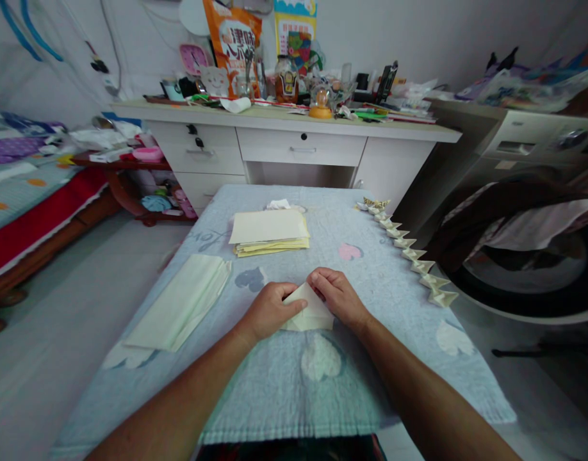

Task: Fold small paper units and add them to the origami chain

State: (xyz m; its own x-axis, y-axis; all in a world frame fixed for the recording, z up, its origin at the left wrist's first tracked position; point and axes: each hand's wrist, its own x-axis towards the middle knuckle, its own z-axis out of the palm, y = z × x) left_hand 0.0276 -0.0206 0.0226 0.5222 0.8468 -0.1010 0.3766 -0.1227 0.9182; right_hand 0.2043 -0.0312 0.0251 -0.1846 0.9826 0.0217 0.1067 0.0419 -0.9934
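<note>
Between both hands is a partly folded sheet of pale cream paper (309,315), its top narrowed to a peak and its lower edge wide. My left hand (273,308) grips the paper's left side, thumb lying across its face. At the upper right, the fingers of my right hand (336,293) pinch the peak. Beyond the hands lies a stack of cream and yellow paper (269,227). To the left rests a pile of pale green-white folded sheets (179,304). Along the right edge runs a row of several folded paper boats (416,254), the farthest one patterned.
A light blue patterned cloth (371,358) covers the table. Behind stands a white desk (294,144) crowded with jars, a clock and bags. On the right is a front-loading washing machine (524,137) with laundry in its open door. A bed (39,198) stands at left.
</note>
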